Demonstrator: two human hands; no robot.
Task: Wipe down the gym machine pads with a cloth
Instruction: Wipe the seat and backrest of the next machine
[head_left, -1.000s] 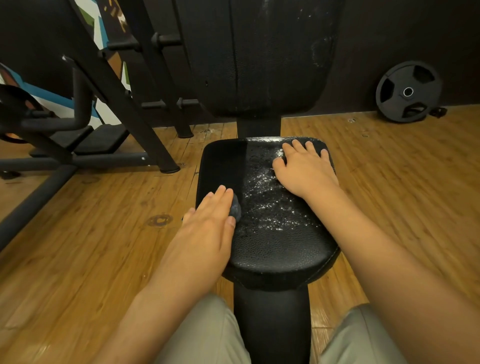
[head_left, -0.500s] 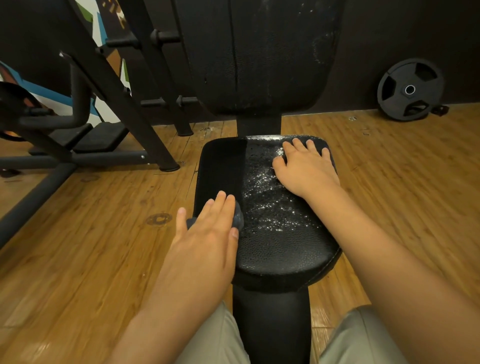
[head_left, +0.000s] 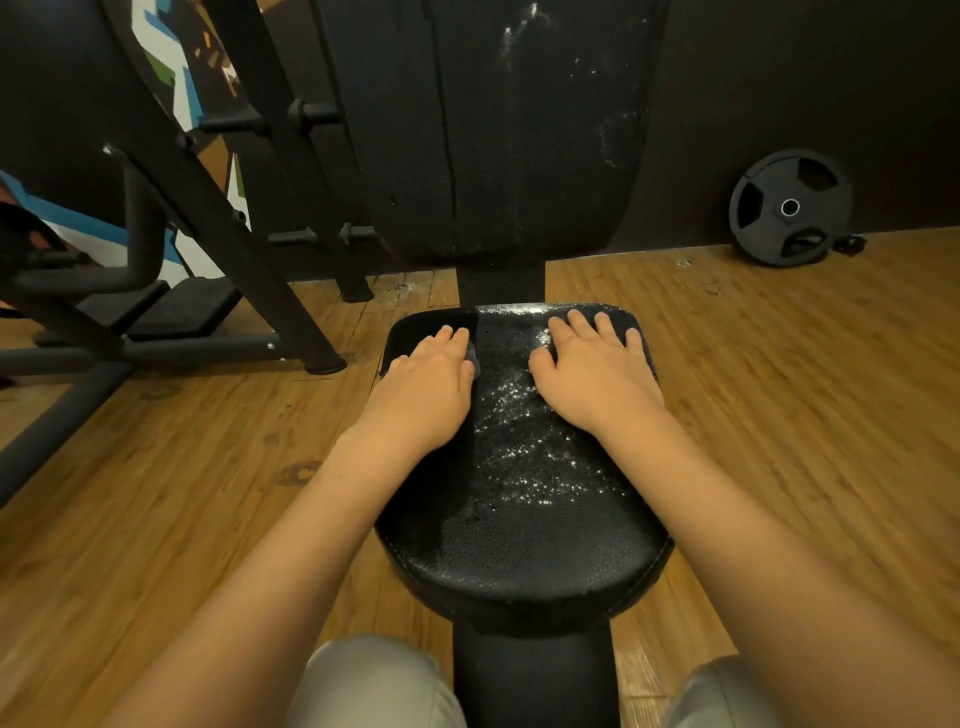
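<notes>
The left hand (head_left: 423, 389) presses a dark cloth (head_left: 471, 356), mostly hidden beneath it, onto the far left of the black seat pad (head_left: 519, 545), fingers straight. The right hand (head_left: 597, 379) lies flat on the pad's far right, fingers spread. White speckles cover the pad's middle.

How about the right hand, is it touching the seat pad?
Touching. The head view shows the right hand lying flat on the seat pad.

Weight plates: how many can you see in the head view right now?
1. The weight plate stands on edge on the wooden floor against the dark wall, far right. Others may be hidden behind the machine frame on the left.
</notes>
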